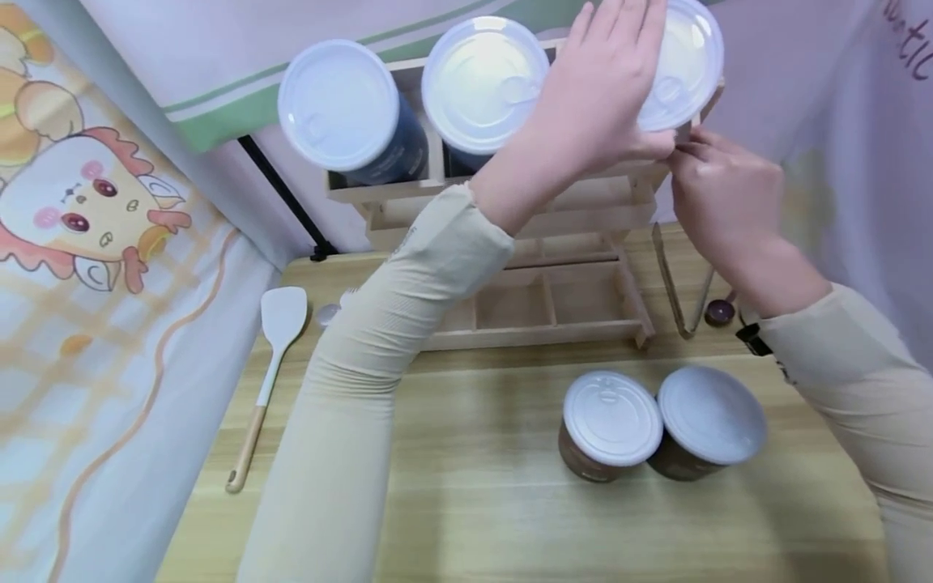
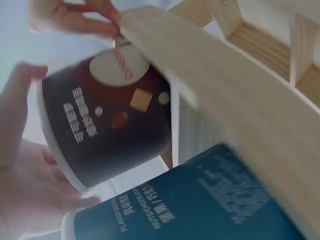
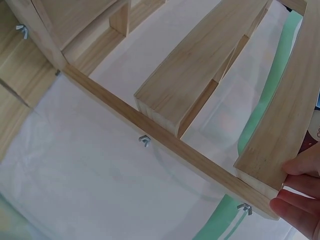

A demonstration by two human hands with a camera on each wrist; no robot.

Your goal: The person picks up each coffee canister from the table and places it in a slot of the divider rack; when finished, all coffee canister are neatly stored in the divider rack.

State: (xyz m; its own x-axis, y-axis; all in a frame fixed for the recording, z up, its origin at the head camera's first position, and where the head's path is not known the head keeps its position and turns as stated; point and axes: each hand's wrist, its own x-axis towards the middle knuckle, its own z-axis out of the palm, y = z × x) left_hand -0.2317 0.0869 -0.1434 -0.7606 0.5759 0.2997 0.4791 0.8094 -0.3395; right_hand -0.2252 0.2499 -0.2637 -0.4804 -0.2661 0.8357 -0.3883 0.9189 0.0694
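Dark lidded canister (image 2: 110,140) touched by straight-fingered left hand (image 1: 598,97), tiered wooden rack (image 1: 539,335) pinched at one upper end by right hand (image 1: 732,194)

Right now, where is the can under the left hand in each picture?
Head: the can is at the top, right of centre, its white lid partly covered by the left hand.
Left wrist: the can is left of centre, its dark printed side showing.
Right wrist: only a dark red and cream sliver of the can shows, at the right edge.
Shared landmark: the right hand, gripping the wooden rack.
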